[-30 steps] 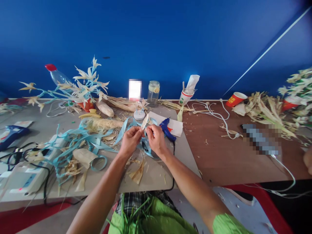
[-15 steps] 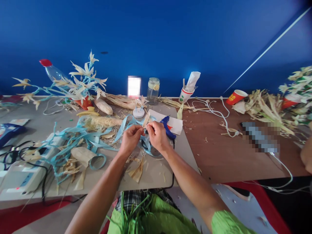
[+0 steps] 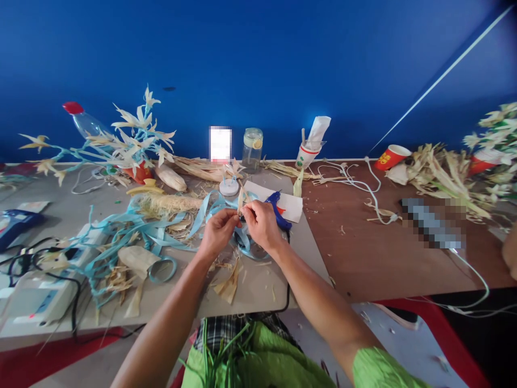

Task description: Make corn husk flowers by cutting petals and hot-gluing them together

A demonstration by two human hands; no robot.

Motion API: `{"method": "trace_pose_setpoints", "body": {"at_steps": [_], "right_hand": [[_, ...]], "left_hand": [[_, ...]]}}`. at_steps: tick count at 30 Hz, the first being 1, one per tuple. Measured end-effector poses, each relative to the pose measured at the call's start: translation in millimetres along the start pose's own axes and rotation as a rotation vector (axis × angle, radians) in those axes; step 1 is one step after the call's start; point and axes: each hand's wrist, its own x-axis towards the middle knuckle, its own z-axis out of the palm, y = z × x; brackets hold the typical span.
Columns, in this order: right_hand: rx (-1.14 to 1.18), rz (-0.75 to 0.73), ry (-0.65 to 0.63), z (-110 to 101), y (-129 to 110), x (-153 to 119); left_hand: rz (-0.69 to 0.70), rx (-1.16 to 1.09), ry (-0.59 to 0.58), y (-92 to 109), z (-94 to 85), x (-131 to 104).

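Observation:
My left hand [image 3: 219, 228] and my right hand [image 3: 262, 225] meet over the table, fingertips pinched close together. Between them a narrow, pale strip of corn husk [image 3: 241, 200] stands up, gripped at its lower end by both hands. What the fingertips cover is hidden. Right beside my right hand lies a blue glue gun [image 3: 278, 209], partly on a white sheet [image 3: 297, 211]. Light blue ribbon [image 3: 197, 215] runs under and to the left of my hands. A loose piece of dry husk [image 3: 228, 285] rests below them.
Husk flowers on blue stems [image 3: 137, 129] stand at the back left. A power strip [image 3: 44, 291] with black cables sits at the left. Behind my hands are a glass jar [image 3: 252, 153] and a white cup [image 3: 307, 155]. A phone [image 3: 432, 223] lies at right, near another person's arm [image 3: 509, 256].
The husk strip has turned more upright between my fingers. Both hands stay almost in place, and the view has shifted slightly.

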Motion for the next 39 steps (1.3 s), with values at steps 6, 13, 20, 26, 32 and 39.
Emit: {"method": "trace_pose_setpoints", "body": {"at_steps": [6,13,20,26,32,39], "right_hand": [[-0.065,-0.031,-0.013,-2.0,-2.1,-0.4],[-0.053,-0.025,-0.010,0.1,-3.9,-0.9],[0.102,0.075,-0.019,-1.5,-5.3,0.3],[0.445,0.335,0.034,-2.3,-1.9,-1.4],[0.798,0.478,-0.172,6.0,-0.2,-1.5],[0.823,0.475,-0.156,9.2,-1.0,-3.2]], "left_hand": [[0.003,0.006,0.006,-2.2,-0.5,0.7],[0.028,0.037,0.027,-7.8,-2.4,3.3],[0.049,0.057,0.034,-4.3,-1.5,2.3],[-0.002,0.004,0.062,2.7,0.5,0.5],[0.010,0.009,0.051,3.6,0.2,-0.1],[-0.012,0.013,0.027,2.6,-0.2,-0.1]]}}
